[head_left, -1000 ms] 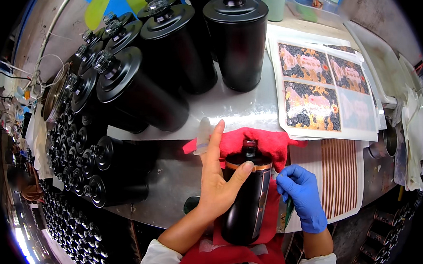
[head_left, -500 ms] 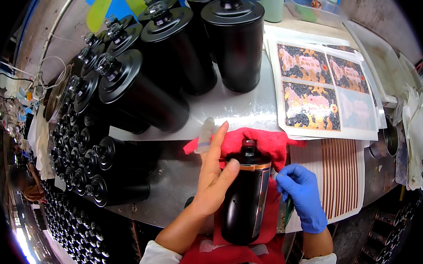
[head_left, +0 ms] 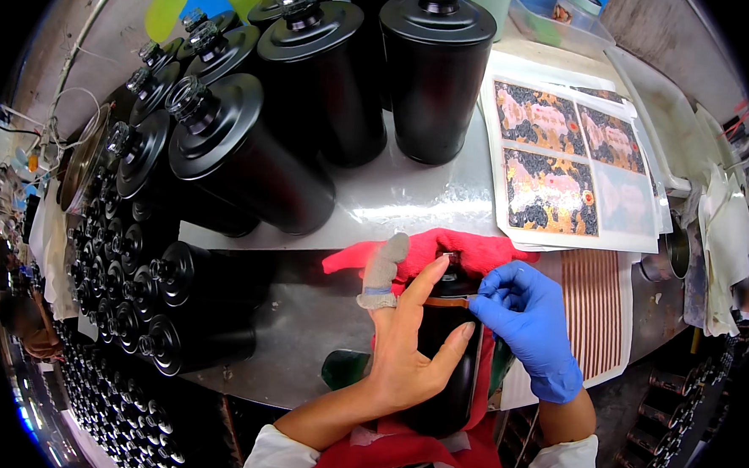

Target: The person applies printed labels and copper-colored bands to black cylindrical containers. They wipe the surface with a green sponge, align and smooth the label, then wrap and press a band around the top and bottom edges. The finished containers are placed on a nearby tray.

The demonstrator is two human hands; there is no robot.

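dull grey metal worktop point(head_left: 290, 314) spreads across my head view. at its near edge i have one black bottle point(head_left: 444, 394), under the left hand point(head_left: 407, 342) and just left of the right hand point(head_left: 530, 327). the left is spread wide over it; the right, blue-gloved, is pinched narrow at the right end of the single copper band point(head_left: 445, 303), though whether it grips that i cannot tell. i count one red cloth point(head_left: 476, 242), one striped sheet point(head_left: 595, 305). the bottle points neck-first toward the far edge, long axis running near to far.
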